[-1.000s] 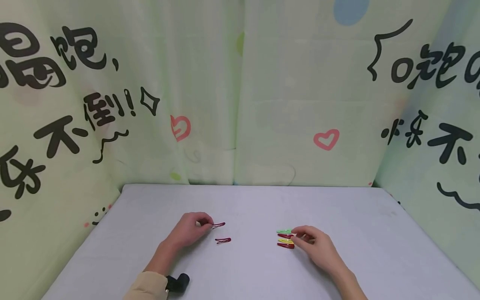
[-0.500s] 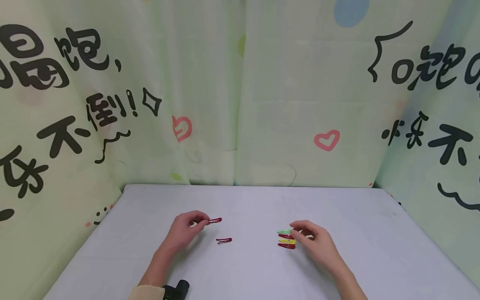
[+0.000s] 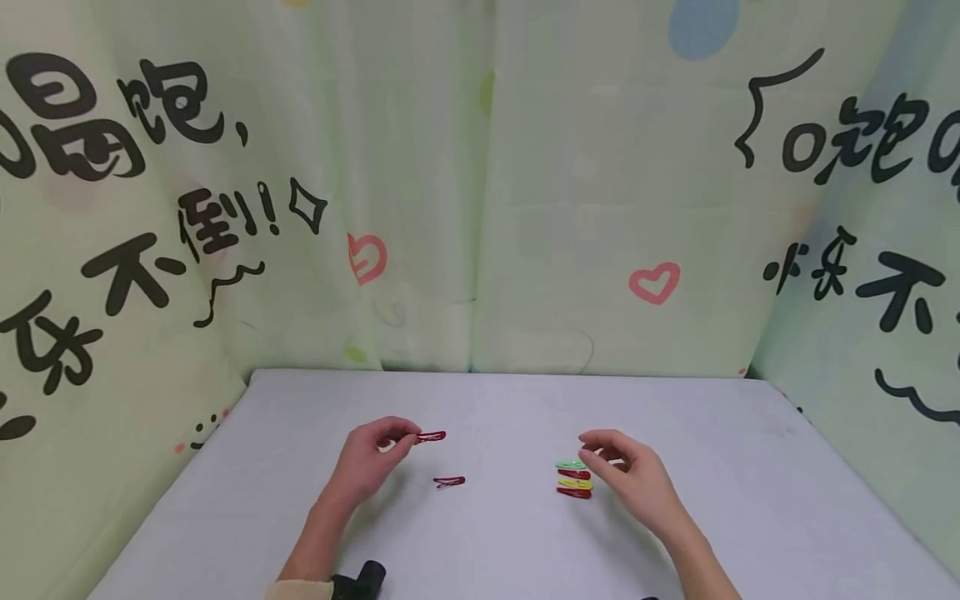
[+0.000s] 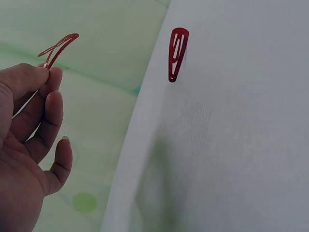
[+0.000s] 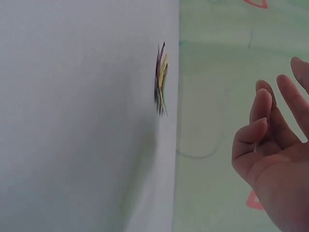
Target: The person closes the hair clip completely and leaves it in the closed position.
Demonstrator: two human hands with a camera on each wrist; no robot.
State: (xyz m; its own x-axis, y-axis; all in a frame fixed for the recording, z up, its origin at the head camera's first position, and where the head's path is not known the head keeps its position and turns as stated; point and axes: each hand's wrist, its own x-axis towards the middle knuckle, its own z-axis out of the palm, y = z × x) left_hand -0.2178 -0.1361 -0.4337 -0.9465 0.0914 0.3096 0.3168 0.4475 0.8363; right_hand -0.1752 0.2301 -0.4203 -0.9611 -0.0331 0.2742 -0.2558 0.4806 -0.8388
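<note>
My left hand (image 3: 375, 454) pinches a red hair clip (image 3: 431, 436) between thumb and fingertips and holds it above the white table (image 3: 495, 533). In the left wrist view that held clip (image 4: 58, 48) sticks up from my fingertips. A second red hair clip (image 3: 449, 481) lies flat on the table just right of that hand, and it also shows in the left wrist view (image 4: 177, 54). My right hand (image 3: 626, 475) hovers empty, fingers loosely curled, beside a row of several hair clips (image 3: 573, 478): green, red, yellow, red. The right wrist view shows the row (image 5: 161, 79) edge-on.
Pale green curtains with black characters and red hearts (image 3: 654, 282) close in the table at the back and on both sides. A black wrist strap (image 3: 360, 579) shows at the bottom edge.
My left hand has lifted the red clip up off the table. My right hand has risen slightly away from the row of clips.
</note>
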